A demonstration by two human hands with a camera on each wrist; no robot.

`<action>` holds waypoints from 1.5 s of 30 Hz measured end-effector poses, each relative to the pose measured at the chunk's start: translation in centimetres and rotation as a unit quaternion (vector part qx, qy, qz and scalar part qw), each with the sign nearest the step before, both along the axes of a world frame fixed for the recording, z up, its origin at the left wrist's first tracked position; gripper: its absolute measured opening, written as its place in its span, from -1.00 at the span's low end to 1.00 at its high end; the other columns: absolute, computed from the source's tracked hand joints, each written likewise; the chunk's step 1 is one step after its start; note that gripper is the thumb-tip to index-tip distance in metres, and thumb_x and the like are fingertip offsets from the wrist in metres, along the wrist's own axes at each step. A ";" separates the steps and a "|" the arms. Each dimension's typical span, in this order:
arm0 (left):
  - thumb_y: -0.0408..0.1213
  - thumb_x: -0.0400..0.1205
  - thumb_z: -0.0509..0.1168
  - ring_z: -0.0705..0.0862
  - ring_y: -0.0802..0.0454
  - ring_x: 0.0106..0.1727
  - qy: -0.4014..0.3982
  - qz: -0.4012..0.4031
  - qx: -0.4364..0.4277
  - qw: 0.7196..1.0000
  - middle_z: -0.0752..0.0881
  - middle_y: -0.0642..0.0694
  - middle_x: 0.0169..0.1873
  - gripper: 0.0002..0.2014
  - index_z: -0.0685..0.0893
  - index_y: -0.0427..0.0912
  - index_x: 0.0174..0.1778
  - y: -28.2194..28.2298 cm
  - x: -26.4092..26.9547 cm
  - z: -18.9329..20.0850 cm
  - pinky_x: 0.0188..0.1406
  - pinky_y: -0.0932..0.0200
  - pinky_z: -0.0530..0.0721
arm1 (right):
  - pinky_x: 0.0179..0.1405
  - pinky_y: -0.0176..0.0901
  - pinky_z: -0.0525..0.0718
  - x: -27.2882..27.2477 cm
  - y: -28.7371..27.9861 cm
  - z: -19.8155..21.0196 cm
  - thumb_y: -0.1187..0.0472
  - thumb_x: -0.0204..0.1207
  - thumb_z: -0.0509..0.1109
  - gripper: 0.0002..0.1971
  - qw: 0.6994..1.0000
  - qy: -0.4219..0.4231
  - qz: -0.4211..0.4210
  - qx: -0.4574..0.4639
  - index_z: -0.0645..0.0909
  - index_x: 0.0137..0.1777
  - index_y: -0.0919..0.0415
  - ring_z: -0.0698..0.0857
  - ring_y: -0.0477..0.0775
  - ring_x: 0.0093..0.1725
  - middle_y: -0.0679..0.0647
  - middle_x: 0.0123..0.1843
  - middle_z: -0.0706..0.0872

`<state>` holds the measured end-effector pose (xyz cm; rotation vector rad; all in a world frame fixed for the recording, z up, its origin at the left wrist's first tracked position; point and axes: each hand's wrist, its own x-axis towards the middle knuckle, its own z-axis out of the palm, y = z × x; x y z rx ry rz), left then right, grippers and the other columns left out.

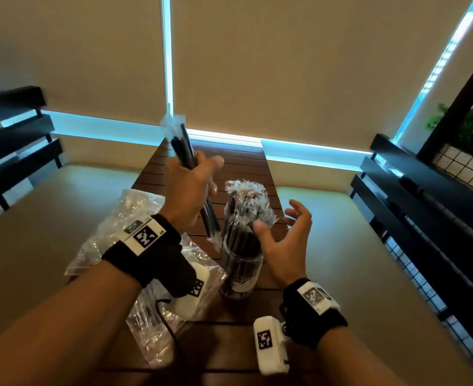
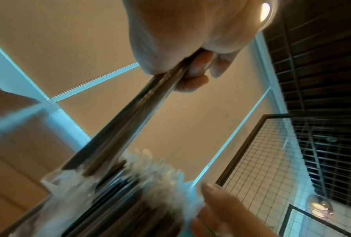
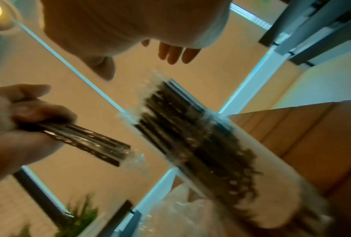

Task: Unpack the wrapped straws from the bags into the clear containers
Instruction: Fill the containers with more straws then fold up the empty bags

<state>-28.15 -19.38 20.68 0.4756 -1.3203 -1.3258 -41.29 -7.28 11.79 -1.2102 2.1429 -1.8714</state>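
Several straws (image 1: pixel 186 151) gripped mid-length in left hand (image 1: pixel 191 188), 10 o'clock of jar (image 1: pixel 241 263). Right hand (image 1: pixel 285 240) open, empty. Wrappers look slick, light; hold mid-bundle.

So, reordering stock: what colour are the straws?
Black, in clear wrappers; the head view shows it best.

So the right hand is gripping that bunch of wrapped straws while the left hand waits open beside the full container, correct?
Hands swapped: the head view shows the left hand gripping the bunch of wrapped straws, while the right hand waits open beside the full container.
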 end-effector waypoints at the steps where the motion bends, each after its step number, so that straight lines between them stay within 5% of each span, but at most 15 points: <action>1: -0.47 0.57 0.40 0.33 0.11 -0.73 -0.008 0.011 0.012 1.000 0.33 0.09 -0.76 -0.53 0.36 -0.14 -0.59 -0.3 -0.4 -0.8 -0.50 0.16 0.46 | 0.41 0.02 0.51 -0.4 -0.1 -1.1 -0.29 0.19 0.56 0.02 0.998 -0.019 0.025 0.051 0.12 0.60 -0.13 0.48 0.03 0.42 -0.03 0.45 0.39; 4: -0.46 0.56 0.41 0.33 0.09 -0.72 -0.014 0.024 0.045 0.999 0.33 0.04 -0.75 -0.54 0.35 -0.16 -0.57 -1.0 -1.9 -2.0 -0.49 0.14 0.48 | 0.51 0.16 0.49 -0.3 -1.0 -3.6 -0.39 -0.03 0.68 0.31 0.983 -0.050 0.087 0.150 -0.05 0.65 -0.20 0.49 0.06 0.52 -0.01 0.58 0.43; 7: -0.43 0.56 0.42 0.34 0.08 -0.70 -0.015 0.015 0.059 0.998 0.33 0.02 -0.73 -0.55 0.36 -0.12 -0.57 -1.3 -3.3 -2.0 -0.50 0.16 0.46 | 0.24 0.00 0.66 0.0 -2.2 -4.6 -0.32 0.00 0.70 -0.02 0.984 -0.059 0.066 0.156 0.26 0.36 -0.11 0.70 0.03 0.25 -0.11 0.24 0.69; 10: -0.42 0.56 0.42 0.33 0.08 -0.69 -0.016 0.004 0.065 0.998 0.30 -0.01 -0.67 -0.57 0.35 -0.11 -0.52 -1.5 -4.3 -2.1 -0.52 0.15 0.44 | 0.03 -0.16 0.63 0.2 -2.8 -4.6 -0.13 0.20 0.69 -0.34 0.987 -0.054 0.048 0.146 0.31 0.13 -0.11 0.71 0.01 0.06 -0.17 0.01 0.67; 17: -0.40 0.58 0.39 0.38 0.05 -0.65 -0.074 0.000 0.065 0.995 0.35 -0.08 -0.65 -0.60 0.41 -0.16 -0.54 -1.4 -5.3 -6.2 -0.50 0.12 0.49 | -0.29 -0.68 0.48 -0.3 -2.7 -4.7 0.10 0.34 0.63 -0.38 0.988 -0.039 0.068 0.133 0.28 0.22 -0.08 0.67 -0.12 -0.04 -0.16 0.01 0.66; 25: 0.24 0.59 0.28 0.42 0.08 -0.61 -0.242 0.012 -0.092 0.966 0.46 0.04 -0.64 -0.44 0.41 -0.13 -0.54 -0.1 -5.5 -9.6 -0.52 0.20 0.41 | -0.25 -0.50 0.55 -0.7 -2.6 -4.9 0.08 0.40 0.61 -0.45 0.985 -0.045 0.088 0.139 0.29 0.19 -0.05 0.66 -0.33 -0.13 -0.20 -0.05 0.69; 28: 0.26 0.53 0.37 0.60 0.03 -0.34 -0.313 0.073 -0.179 0.930 0.60 -0.10 -0.28 -0.51 0.51 -0.13 -0.36 0.1 -4.8 -9.2 -0.35 0.17 0.55 | -0.35 -0.57 0.56 -0.9 -2.6 -5.2 0.14 0.40 0.60 -0.46 0.985 -0.043 0.090 0.138 0.30 0.20 -0.02 0.72 -0.18 -0.10 -0.15 -0.02 0.71; 33: 0.24 0.48 0.44 0.61 0.24 0.18 -0.259 0.050 -0.251 0.931 0.55 0.02 0.27 -0.31 0.44 0.01 0.45 -0.7 -3.6 -4.5 0.08 0.36 0.60 | -0.20 -0.54 0.56 -0.5 -2.6 -5.6 0.17 0.44 0.59 -0.46 0.988 -0.039 0.082 0.124 0.28 0.21 -0.01 0.69 -0.09 0.00 -0.08 0.09 0.69; 37: -0.08 0.76 0.19 0.65 -0.04 0.33 -0.343 0.082 -0.414 0.839 0.67 -0.15 0.36 -0.63 0.65 -0.21 0.37 -1.4 -4.3 -1.9 0.32 -0.07 0.63 | -0.18 -0.50 0.52 -0.4 -2.5 -5.4 0.17 0.42 0.60 -0.45 0.988 -0.035 0.083 0.123 0.29 0.23 0.02 0.66 -0.07 0.01 -0.07 0.10 0.67; 39: -0.15 0.80 0.11 0.65 -0.11 0.36 -0.397 0.065 -0.431 0.808 0.65 -0.20 0.41 -0.64 0.69 -0.27 0.33 -1.7 -4.6 -3.1 0.38 -0.12 0.60 | -0.18 -0.47 0.51 -0.4 -2.4 -5.2 0.15 0.41 0.60 -0.44 0.987 -0.035 0.083 0.130 0.31 0.24 0.04 0.66 -0.07 0.01 -0.07 0.10 0.68; 42: -0.17 0.82 0.04 0.68 -0.17 0.31 -0.419 0.040 -0.415 0.806 0.67 -0.25 0.36 -0.62 0.67 -0.29 0.32 -1.4 -4.2 -6.5 0.37 -0.11 0.61 | -0.24 -0.54 0.51 -0.5 -2.5 -5.2 0.12 0.40 0.59 -0.48 0.987 -0.040 0.085 0.133 0.32 0.20 0.00 0.69 -0.18 -0.08 -0.12 0.04 0.70; 45: -0.06 0.82 -0.08 0.46 -0.09 0.57 -0.440 0.007 -0.392 0.808 0.46 -0.20 0.58 -0.49 0.45 -0.27 0.57 -0.6 -3.7 -9.5 0.57 0.07 0.37 | -0.28 -0.42 0.58 -0.8 -2.7 -5.5 0.13 0.39 0.58 -0.50 0.987 -0.042 0.086 0.129 0.31 0.14 -0.06 0.69 -0.29 -0.14 -0.13 -0.05 0.71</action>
